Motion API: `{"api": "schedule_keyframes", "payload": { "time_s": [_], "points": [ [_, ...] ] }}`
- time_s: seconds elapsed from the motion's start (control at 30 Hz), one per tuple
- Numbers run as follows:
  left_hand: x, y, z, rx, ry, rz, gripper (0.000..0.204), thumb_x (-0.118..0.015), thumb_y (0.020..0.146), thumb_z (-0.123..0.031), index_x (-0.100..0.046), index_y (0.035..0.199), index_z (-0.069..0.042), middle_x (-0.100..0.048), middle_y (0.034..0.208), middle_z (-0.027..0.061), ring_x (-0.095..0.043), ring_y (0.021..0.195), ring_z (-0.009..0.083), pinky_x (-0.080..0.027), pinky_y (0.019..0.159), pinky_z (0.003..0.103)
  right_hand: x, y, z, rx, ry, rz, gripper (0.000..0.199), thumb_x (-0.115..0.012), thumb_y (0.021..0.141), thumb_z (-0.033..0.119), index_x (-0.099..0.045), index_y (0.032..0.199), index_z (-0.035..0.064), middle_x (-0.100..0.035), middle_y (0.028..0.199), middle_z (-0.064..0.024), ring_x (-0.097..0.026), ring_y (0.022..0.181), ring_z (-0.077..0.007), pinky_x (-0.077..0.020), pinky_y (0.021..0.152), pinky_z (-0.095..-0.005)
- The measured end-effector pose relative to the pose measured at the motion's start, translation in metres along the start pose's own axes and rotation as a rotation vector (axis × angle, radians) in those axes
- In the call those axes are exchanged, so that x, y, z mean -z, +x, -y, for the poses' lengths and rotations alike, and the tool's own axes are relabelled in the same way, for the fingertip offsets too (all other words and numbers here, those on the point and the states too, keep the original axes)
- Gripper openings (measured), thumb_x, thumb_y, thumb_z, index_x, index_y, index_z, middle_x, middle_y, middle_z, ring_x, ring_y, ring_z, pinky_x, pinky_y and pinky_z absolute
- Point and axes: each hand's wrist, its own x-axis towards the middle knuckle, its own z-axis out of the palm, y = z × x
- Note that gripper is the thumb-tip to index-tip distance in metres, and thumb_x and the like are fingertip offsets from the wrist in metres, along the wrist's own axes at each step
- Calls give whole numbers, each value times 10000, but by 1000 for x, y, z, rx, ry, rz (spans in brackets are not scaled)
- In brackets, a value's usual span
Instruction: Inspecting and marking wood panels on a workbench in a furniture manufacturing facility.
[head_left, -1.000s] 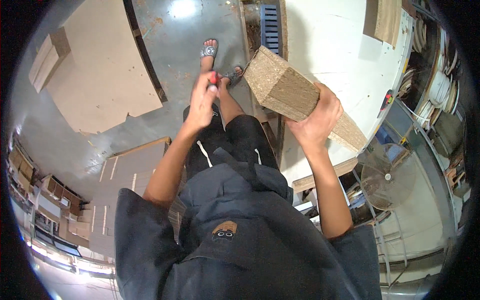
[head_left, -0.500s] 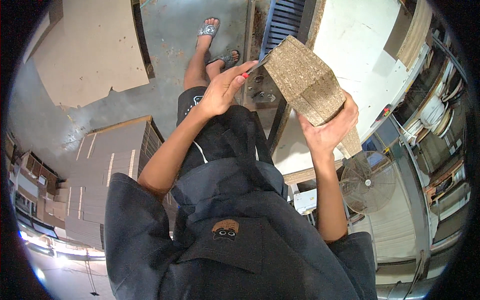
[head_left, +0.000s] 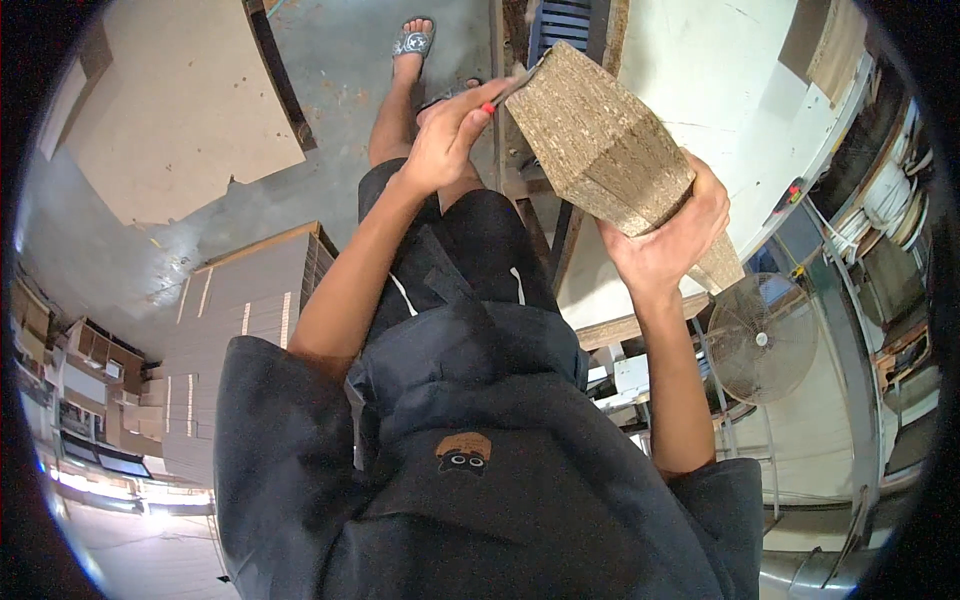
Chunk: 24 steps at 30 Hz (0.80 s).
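Observation:
My right hand [head_left: 675,240] is wrapped round the near end of a thick stack of particleboard strips [head_left: 600,130], tilted up with its far end pointing away to the left. My left hand [head_left: 445,140] is closed on a thin, dark, flat tool [head_left: 513,92] with a red end by the thumb. The tool lies against the stack's far left edge; its exact kind is hidden by the fingers and blurred. My fingertips are smeared by motion.
White panels [head_left: 690,90] lie beyond the stack on the right, with a red-and-black tool [head_left: 790,195] at their edge. A round fan [head_left: 762,340] stands by my right forearm. Grey panels [head_left: 235,310] are piled at left, and a large beige board [head_left: 180,110] lies beyond.
My left hand and the tool have moved slightly up and away in the view. The particleboard stack has also shifted a little up and left, still in my right hand.

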Motion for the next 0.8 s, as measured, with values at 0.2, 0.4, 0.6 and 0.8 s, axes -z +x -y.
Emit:
{"api": "schedule_keyframes", "payload": {
  "time_s": [0.2,0.4,0.6,0.8],
  "points": [
    [7,14,-6,33,-134,36,569,-408,1135,-453,-629,1458,-40,-688,1400,214,-642,1315,417,-478,1123,465,0,-1,5,-36,-1,17,961,-836,719,646,-534,1392,30,-604,1218,-192,-534,1160,-376,-358,1052,-527],
    [7,-2,5,-30,-32,31,574,-395,1130,-467,-656,1418,-44,-702,1353,228,-665,1234,449,-508,1071,480,-1,-3,2,-58,-35,44,1037,-852,673,684,-508,1415,46,-564,1280,-172,-513,1227,-362,-350,1071,-536],
    [6,-4,0,-80,-27,2,569,-398,1132,-452,-657,1413,-30,-714,1316,238,-689,1150,434,-526,998,463,1,0,5,-24,6,29,1008,-901,681,599,-514,1413,24,-572,1282,-166,-517,1219,-364,-353,1070,-526],
    [11,-15,2,-75,-67,2,569,-403,1132,-439,-662,1396,-6,-732,1254,228,-681,1020,379,-519,941,442,1,0,6,-35,17,30,1009,-921,677,573,-518,1413,13,-575,1292,-173,-520,1210,-368,-360,1060,-516]
  ]
}}
